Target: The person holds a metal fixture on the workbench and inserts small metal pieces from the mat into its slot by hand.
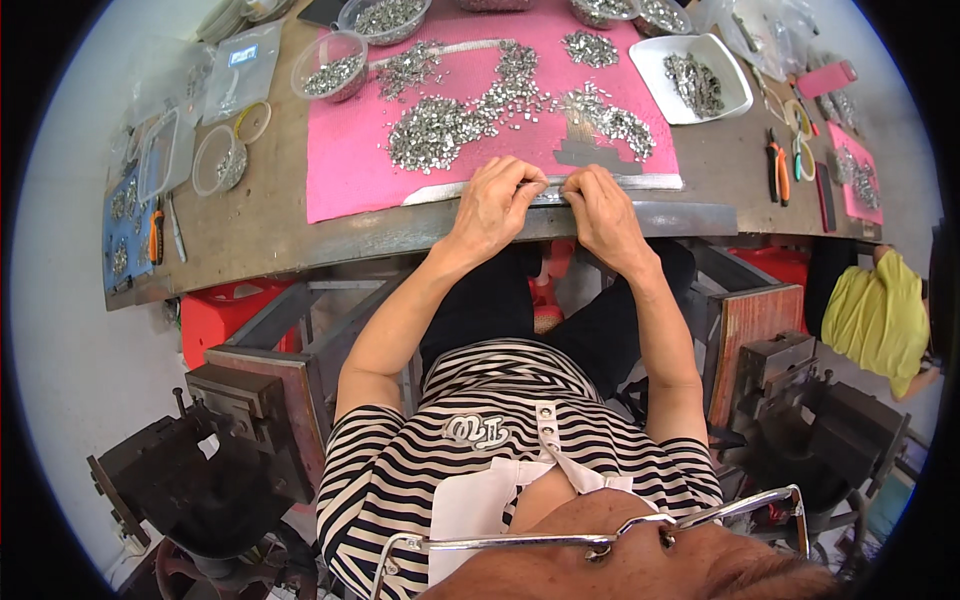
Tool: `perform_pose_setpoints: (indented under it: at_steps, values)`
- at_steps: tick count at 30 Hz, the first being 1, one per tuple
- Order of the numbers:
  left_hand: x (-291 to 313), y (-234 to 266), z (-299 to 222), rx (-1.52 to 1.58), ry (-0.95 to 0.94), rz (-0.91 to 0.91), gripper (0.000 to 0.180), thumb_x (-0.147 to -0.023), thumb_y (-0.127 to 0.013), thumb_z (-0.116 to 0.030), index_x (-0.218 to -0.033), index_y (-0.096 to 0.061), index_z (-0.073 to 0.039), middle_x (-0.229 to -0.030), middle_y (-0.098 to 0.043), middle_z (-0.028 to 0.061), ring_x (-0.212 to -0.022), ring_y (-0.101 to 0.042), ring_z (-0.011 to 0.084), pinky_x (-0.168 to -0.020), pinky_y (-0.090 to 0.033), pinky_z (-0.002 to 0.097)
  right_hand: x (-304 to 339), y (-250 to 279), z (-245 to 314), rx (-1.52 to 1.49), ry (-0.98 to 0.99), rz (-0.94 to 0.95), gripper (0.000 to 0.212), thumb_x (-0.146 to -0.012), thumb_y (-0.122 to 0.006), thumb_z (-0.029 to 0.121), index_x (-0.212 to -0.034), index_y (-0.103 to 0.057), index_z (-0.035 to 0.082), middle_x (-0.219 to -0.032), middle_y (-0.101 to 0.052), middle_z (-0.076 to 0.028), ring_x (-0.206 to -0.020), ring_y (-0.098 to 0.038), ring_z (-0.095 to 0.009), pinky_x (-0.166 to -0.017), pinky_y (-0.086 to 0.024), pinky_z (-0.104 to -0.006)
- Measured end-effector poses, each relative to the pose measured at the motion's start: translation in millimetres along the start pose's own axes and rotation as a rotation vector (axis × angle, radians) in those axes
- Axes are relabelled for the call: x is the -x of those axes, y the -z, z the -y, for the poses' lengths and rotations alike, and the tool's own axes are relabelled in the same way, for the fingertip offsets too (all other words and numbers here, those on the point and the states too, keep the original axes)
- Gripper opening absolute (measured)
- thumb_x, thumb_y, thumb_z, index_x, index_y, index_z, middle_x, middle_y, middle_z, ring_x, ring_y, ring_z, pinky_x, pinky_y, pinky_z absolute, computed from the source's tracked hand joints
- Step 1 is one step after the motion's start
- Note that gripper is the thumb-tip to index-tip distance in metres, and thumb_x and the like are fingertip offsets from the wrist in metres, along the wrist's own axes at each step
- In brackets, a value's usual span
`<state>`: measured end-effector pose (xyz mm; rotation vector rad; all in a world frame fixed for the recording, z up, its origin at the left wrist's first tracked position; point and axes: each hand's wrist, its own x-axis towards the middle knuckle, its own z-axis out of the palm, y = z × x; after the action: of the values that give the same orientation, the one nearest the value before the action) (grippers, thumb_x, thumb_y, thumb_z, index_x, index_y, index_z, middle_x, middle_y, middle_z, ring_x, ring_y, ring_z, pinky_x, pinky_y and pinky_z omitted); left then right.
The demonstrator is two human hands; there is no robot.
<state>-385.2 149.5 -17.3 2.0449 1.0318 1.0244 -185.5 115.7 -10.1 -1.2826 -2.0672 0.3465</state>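
My left hand [497, 203] and my right hand [601, 213] rest close together at the table's front edge, fingers pinched. Between the fingertips small shiny metal pieces [548, 196] show, too small to name. Under both hands runs a metal strip [660, 216] along the edge. Just beyond them lies a pink mat [350, 190] with a pale strip [650, 182] at its near border. On the mat a heap of small silvery metal parts [430, 135] spreads to the left, and a looser pile [625, 128] lies to the right.
A white tray [738, 88] of metal parts stands at the right, clear tubs [308, 62] at the back left. Orange-handled pliers [778, 170] lie on the right, others [157, 235] on the left. Machine vises [215, 440] flank me; a person in a yellow shirt [875, 315] sits at the right.
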Motion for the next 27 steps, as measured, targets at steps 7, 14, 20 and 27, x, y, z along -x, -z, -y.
perform_pose_setpoints:
  at_steps: [7, 14, 20, 27]
  values:
    - [1, -5, 1, -0.039, 0.004, 0.006, 0.009, -0.094, -0.065, -0.010, -0.098, -0.067, -0.002, -0.090, -0.065, 0.0091, -0.087, -0.059, 0.0286, -0.082, -0.045, 0.0391, 0, -1, 4, 0.162, 0.179, -0.099, 0.009, -0.087, -0.067, 0.001, -0.094, -0.061, 0.001, -0.094, -0.063, -0.012, -0.087, -0.061, -0.030, -0.080, -0.047, -0.0409]
    - [2, -12, -1, -0.107, -0.063, -0.019, 0.008, -0.093, -0.067, -0.012, -0.095, -0.067, -0.004, -0.091, -0.065, 0.0065, -0.087, -0.060, 0.0266, -0.080, -0.043, 0.0385, -19, 1, -35, 0.099, -0.009, -0.148, 0.006, -0.084, -0.074, 0.007, -0.090, -0.072, 0.005, -0.090, -0.065, -0.008, -0.087, -0.061, -0.029, -0.081, -0.046, -0.0406]
    - [3, -15, 0, -0.138, -0.083, -0.020, 0.008, -0.092, -0.067, -0.013, -0.094, -0.067, -0.005, -0.091, -0.064, 0.0057, -0.087, -0.060, 0.0259, -0.080, -0.042, 0.0391, -27, -3, -43, 0.171, -0.067, -0.085, 0.007, -0.082, -0.076, 0.011, -0.086, -0.073, 0.005, -0.087, -0.062, -0.009, -0.087, -0.062, -0.029, -0.081, -0.048, -0.0416]
    - [2, -17, 2, -0.178, -0.092, -0.033, 0.008, -0.092, -0.068, -0.013, -0.092, -0.066, -0.006, -0.089, -0.064, 0.0051, -0.086, -0.059, 0.0262, -0.079, -0.042, 0.0392, -34, -2, -42, 0.164, -0.073, -0.044, 0.006, -0.083, -0.075, 0.010, -0.085, -0.072, 0.005, -0.087, -0.063, -0.010, -0.088, -0.063, -0.031, -0.081, -0.049, -0.0436]
